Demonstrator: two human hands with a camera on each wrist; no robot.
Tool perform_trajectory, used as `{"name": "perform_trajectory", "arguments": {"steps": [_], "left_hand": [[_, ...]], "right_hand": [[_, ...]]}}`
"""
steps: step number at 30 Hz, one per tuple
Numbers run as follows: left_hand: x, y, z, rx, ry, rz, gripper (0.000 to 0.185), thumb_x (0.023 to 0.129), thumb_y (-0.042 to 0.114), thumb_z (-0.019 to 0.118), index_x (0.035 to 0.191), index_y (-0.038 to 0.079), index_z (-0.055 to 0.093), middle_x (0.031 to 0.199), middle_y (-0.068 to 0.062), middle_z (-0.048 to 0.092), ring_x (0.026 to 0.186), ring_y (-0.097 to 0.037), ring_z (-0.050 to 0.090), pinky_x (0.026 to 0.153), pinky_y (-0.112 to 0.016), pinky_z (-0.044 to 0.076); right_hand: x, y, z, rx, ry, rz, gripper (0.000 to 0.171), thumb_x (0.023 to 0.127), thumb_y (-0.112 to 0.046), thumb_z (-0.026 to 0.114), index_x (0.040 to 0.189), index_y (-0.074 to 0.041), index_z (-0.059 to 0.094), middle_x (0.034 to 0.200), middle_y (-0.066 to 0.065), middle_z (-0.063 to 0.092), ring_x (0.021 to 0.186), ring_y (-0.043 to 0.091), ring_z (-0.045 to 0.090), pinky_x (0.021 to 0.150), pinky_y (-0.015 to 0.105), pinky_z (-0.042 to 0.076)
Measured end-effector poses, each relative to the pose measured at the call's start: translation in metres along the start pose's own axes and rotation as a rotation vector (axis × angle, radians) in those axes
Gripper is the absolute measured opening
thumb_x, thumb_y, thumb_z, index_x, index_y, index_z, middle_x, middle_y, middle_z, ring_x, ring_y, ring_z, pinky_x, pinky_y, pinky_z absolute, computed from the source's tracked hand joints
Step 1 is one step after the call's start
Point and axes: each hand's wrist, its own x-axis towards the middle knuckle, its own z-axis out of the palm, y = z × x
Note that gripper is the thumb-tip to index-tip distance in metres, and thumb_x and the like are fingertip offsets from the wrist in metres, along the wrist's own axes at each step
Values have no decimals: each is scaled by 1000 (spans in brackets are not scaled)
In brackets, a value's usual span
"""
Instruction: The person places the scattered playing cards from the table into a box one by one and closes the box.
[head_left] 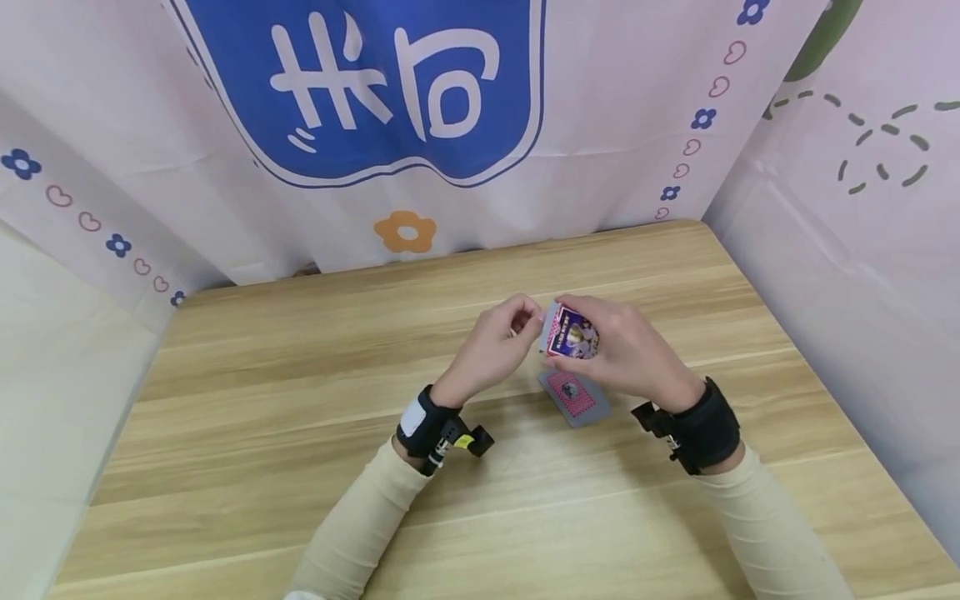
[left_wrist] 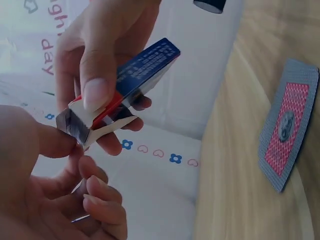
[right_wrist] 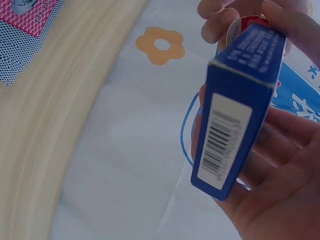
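My right hand (head_left: 630, 346) grips a small blue and red playing card box (head_left: 576, 335) between thumb and fingers, raised over the table. A barcode label (right_wrist: 222, 142) shows on the box's end in the right wrist view. At the opposite end the box is open, its white side flaps (left_wrist: 114, 129) sticking out. My left hand (head_left: 495, 342) pinches the grey lid flap (left_wrist: 74, 124) there with thumb and forefinger; its other fingers curl loosely below. Beneath the box, a playing card or thin stack (head_left: 573, 398), grey-bordered with a pink patterned back, lies face down on the table.
The wood-grain table (head_left: 285, 400) reaches back to a white printed curtain (head_left: 600, 150) with a blue emblem and an orange flower. More white cloth hangs along the right side. Black camera straps (head_left: 705, 429) circle both wrists.
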Motion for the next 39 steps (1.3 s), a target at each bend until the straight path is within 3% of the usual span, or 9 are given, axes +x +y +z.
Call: {"name": "perform_trajectory", "arguments": {"steps": [4,8,15,18,20,22,24,28,39], "left_hand": [[-1,1,10,29,62,45,9,109,16,52,112,7,55,92,-6,63,76,-14,56,67,-22,45],[-1,0,22,165,106,106,13,110,12,47,119,4,50,92,-8,65,67,-10,54,57,-19,43],[3,-12,34,320,183,92,23,108,14,50,128,2,51,91,-7,65,72,-17,59,60,-29,49],[3,-23,41,563,88,38,29,110,25,53,123,1,60,99,-12,66,87,-25,63,70,-35,57],[0,-29,47,737,-18,16,40,108,39,57,118,1,66,105,-13,66,97,-27,62,76,-37,59],[-2,-33,53,842,-127,3,54,101,54,64,115,3,67,107,-12,64,100,-27,59,77,-36,58],[-4,-35,57,850,-184,-15,65,93,64,70,114,3,66,104,-10,62,98,-25,55,76,-33,54],[-6,-36,58,835,-203,-22,74,82,68,78,116,4,64,98,-5,59,92,-20,48,77,-31,45],[-6,-36,56,718,-233,-77,72,77,61,87,124,10,68,102,-4,70,91,-20,55,74,-32,49]], "right_hand": [[2,-1,0,-19,-4,-11,74,78,-31,95,135,3,63,116,17,75,85,18,72,69,31,60],[3,0,1,-53,-36,-14,70,80,-31,93,133,3,63,117,18,75,90,22,73,75,35,61],[1,6,-1,-89,-64,42,76,80,-32,93,138,5,60,122,21,74,93,26,73,78,40,61],[0,10,-2,-98,-40,68,79,79,-34,94,139,4,60,122,20,74,91,25,72,76,40,60],[0,11,-3,-95,-25,73,79,79,-34,94,139,4,60,122,20,74,90,25,71,76,40,60],[0,11,-3,-97,-18,68,80,79,-36,94,139,4,60,123,20,74,91,25,72,76,41,60],[1,10,-3,-95,-19,63,80,79,-36,94,140,3,60,125,20,73,92,26,72,77,41,60],[3,8,-4,-95,-34,65,81,79,-38,93,141,2,59,128,20,72,94,26,73,79,42,61],[0,8,1,-82,-54,76,78,81,-39,91,141,1,60,127,19,73,93,24,72,78,41,60]]}}
